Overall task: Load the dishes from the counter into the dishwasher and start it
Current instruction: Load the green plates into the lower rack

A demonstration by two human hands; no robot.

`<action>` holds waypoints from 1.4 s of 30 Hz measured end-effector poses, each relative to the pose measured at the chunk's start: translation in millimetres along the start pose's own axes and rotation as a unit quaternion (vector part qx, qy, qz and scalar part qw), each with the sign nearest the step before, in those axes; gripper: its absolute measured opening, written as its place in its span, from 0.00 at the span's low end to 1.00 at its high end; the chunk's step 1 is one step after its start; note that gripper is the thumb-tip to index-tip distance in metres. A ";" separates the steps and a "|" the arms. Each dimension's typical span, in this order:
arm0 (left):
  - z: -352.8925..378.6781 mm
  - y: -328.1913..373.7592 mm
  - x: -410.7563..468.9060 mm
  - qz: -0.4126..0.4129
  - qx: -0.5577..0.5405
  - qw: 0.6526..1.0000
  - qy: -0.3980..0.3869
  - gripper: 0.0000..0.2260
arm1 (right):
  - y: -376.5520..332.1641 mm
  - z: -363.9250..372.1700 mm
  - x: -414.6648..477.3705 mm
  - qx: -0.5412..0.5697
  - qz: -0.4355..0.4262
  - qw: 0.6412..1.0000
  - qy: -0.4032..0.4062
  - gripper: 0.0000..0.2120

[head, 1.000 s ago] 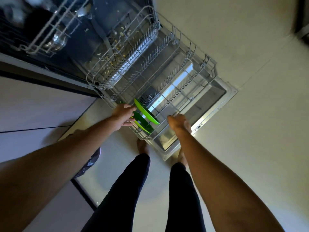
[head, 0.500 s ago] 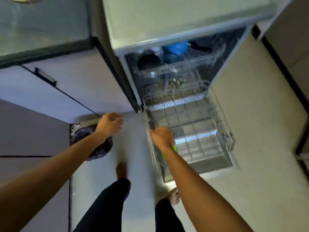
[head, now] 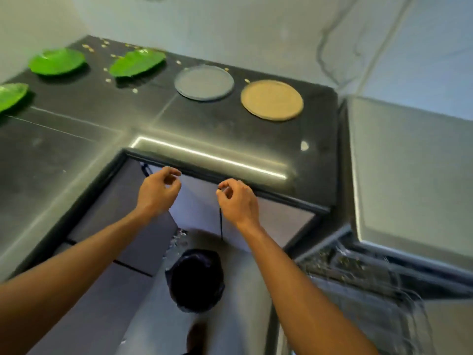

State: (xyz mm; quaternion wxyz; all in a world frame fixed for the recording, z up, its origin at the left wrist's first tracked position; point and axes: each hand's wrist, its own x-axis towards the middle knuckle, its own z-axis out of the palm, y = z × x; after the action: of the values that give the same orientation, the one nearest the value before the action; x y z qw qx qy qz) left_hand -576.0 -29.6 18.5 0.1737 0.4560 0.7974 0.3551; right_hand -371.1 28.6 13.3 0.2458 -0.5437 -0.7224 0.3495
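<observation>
On the dark counter [head: 217, 129] lie a grey plate [head: 204, 82] and a tan plate [head: 272, 99] at the back right. Three green leaf-shaped plates lie further left: one [head: 56, 61], another [head: 137, 62], and a third [head: 11, 95] cut off by the left edge. My left hand [head: 157, 192] and my right hand [head: 236, 201] hover side by side in front of the counter's front edge, fingers loosely curled, holding nothing. The open dishwasher [head: 358, 272] shows blurred at the lower right.
Scattered crumbs dot the counter near the green plates. A grey appliance top [head: 409, 170] stands right of the counter. A bin with a dark bag [head: 195, 278] sits on the floor below my hands, beside grey cabinet fronts [head: 122, 219].
My view has swung up from the dishwasher rack to the counter. Both hands left the green plate and the rack and rose empty to the counter's edge.
</observation>
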 end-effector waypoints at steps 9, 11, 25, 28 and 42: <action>-40.2 -38.5 111.0 0.043 0.077 0.995 0.039 0.19 | -62.7 47.1 120.6 -0.054 -0.090 0.994 -0.017 0.08; -48.2 -49.2 127.3 0.014 0.098 0.994 0.049 0.21 | -71.3 60.1 141.2 -0.062 -0.090 0.993 -0.046 0.08; -86.9 -115.3 269.9 -0.190 0.157 0.951 0.187 0.22 | -164.1 175.4 316.0 -0.071 -0.157 0.977 -0.122 0.13; -87.3 -115.4 295.7 -0.245 0.159 0.933 0.212 0.25 | -192.0 196.1 359.6 -0.034 -0.118 0.980 -0.155 0.16; -76.6 -117.4 311.1 -0.282 0.253 0.905 0.192 0.29 | -254.4 263.4 505.8 0.289 0.221 0.922 -0.132 0.25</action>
State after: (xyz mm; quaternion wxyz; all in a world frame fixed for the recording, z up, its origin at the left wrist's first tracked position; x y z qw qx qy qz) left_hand -855.9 164.8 0.7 -0.0111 0.1639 0.9735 0.1589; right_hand -866.6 408.4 29.9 0.2112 -0.5439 -0.4770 0.6572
